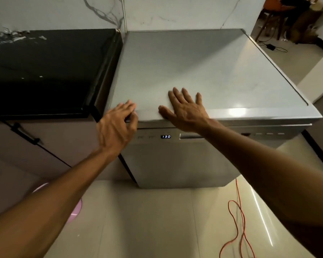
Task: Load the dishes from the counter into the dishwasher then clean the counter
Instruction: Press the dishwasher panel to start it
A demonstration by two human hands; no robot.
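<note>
Nearest the camera, pale glossy floor tiles (157, 220) spread under both forearms, with a red cable (238, 220) looping across them on the right and a pink round object (76, 209) showing partly behind the left arm. A wide stretch of bare floor lies straight in front of the dishwasher (175, 161), whose door stands closed; its display (165, 136) reads 130 and a handle recess (191, 136) sits just right of that.

The left hand (116, 125) hovers at the front left corner of the dishwasher's top, fingers loosely curled and holding nothing; motion blur hides whether the fingertips touch the edge. The right hand (185, 107) lies flat on the top beside the front edge, fingers straight and spread, thumb near the lip.

The grey top (203, 67) runs back to the marble wall (157, 13). On the left, a black counter (45, 67) butts almost against it, a narrow gap between their edges; whitish specks lie near the counter's back corner. Beyond the right edge the floor opens toward another room, where chair legs (268, 23) and a dark cord (272, 47) show.
</note>
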